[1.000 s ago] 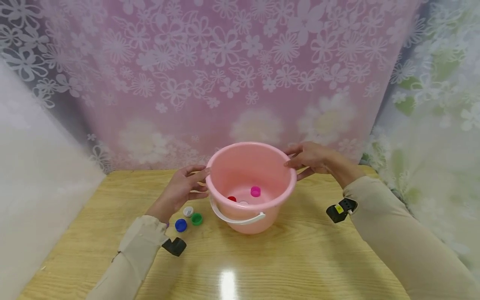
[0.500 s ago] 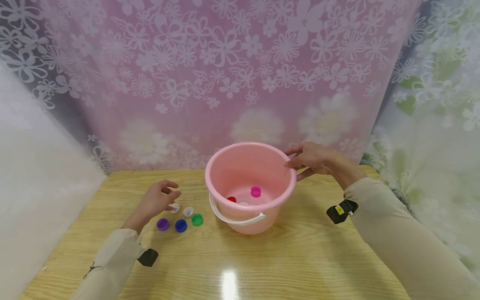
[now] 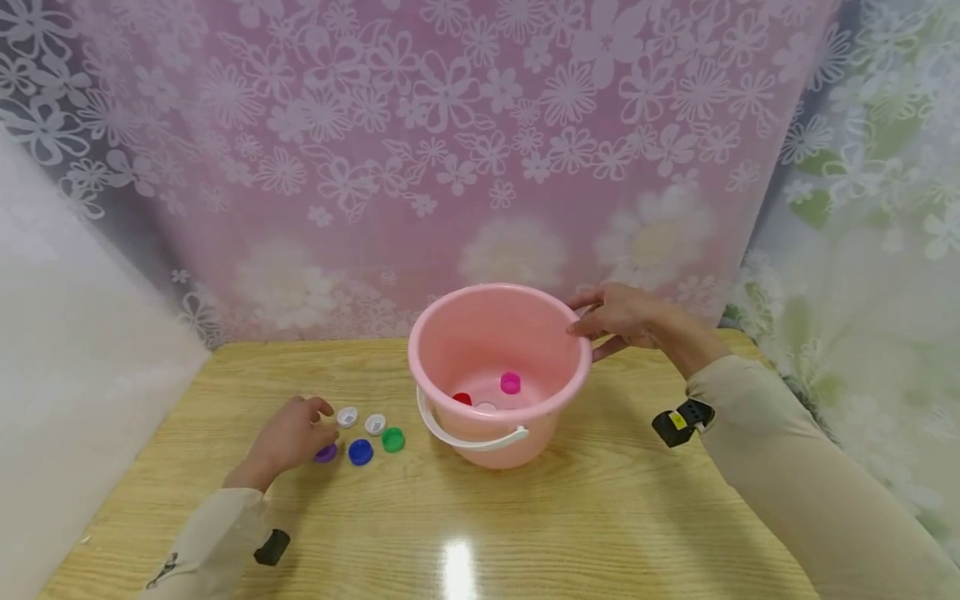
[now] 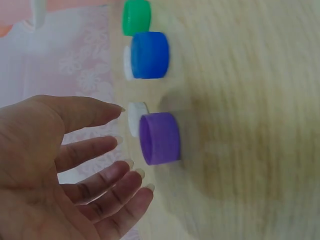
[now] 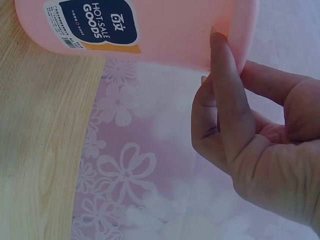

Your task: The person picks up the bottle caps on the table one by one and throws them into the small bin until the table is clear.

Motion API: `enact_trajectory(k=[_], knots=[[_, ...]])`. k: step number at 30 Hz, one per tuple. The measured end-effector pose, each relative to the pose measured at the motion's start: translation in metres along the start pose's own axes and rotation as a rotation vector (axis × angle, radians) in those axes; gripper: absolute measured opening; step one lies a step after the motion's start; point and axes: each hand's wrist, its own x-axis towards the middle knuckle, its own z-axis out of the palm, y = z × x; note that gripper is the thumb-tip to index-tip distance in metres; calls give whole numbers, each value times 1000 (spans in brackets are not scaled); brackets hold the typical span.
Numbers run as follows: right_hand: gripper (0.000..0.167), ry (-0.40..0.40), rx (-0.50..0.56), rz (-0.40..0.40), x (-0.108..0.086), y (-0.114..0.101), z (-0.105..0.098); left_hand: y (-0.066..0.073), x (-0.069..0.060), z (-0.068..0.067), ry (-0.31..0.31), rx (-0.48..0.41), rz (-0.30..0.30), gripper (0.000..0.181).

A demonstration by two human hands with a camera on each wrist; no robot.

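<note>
My left hand (image 3: 288,437) has moved from bucket (image 3: 495,325) to just beside purple cap (image 4: 162,139), fingers loose; right hand (image 3: 626,317) pinching the bucket.

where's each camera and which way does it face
Head: on the head, looking forward and down at the table and pink bucket; left hand, right hand and sleeves show.
Left wrist: on that wrist, facing the purple cap; left hand shows.
Right wrist: on that wrist, facing the bucket label; right hand shows.
Shared by head and left wrist: purple cap, blue cap.

two hands (image 3: 288,437), one pink bucket (image 3: 498,333), eight visible caps (image 3: 361,452)
</note>
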Motion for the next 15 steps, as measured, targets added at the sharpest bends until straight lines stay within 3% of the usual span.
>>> enact_trajectory(k=[6, 15], knots=[[56, -3, 22, -3, 0, 2, 0, -5, -5, 6, -10, 73, 1, 31], [55, -1, 31, -3, 1, 4, 0, -1, -11, 10, 5, 85, 32, 27]])
